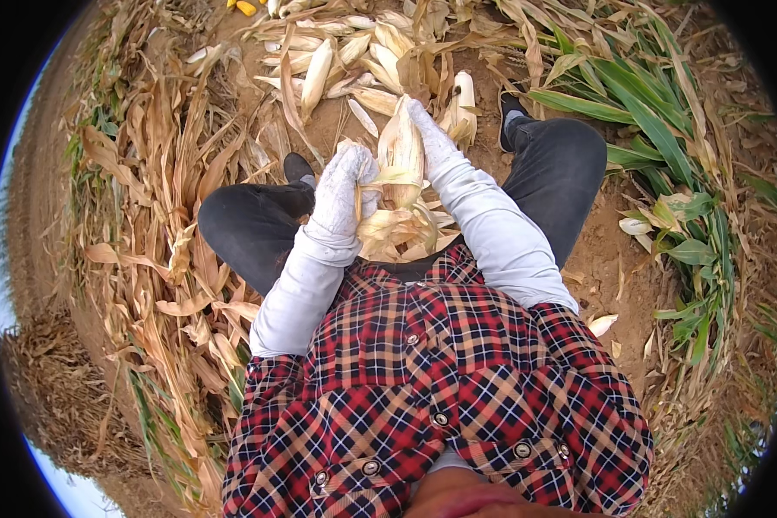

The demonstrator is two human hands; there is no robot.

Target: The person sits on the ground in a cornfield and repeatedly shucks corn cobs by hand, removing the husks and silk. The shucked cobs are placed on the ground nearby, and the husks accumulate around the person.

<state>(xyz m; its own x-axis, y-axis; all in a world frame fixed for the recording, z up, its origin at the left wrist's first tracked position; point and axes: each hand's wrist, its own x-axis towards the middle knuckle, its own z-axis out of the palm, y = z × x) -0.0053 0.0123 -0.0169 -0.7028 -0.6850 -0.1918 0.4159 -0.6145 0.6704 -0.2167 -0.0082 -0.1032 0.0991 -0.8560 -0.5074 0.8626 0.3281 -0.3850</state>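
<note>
In front of my body is a corn ear [400, 152] in pale husk, tip pointing away from me. My right hand [432, 136], in a white glove, grips its upper right side; the glove hides part of the fingers. My left hand [348, 178], also gloved, is closed on a strip of husk [394, 175] that crosses the ear's lower part. Loose husk leaves [395, 226] lie bunched below the ear, between my legs.
Several husked-over corn ears [317, 78] lie heaped ahead, one more ear [464, 97] beyond my right hand. Bare yellow cobs [246, 8] show at the top edge. Dry corn stalks [162, 213] cover the left ground; green corn leaves [647, 110] lie right.
</note>
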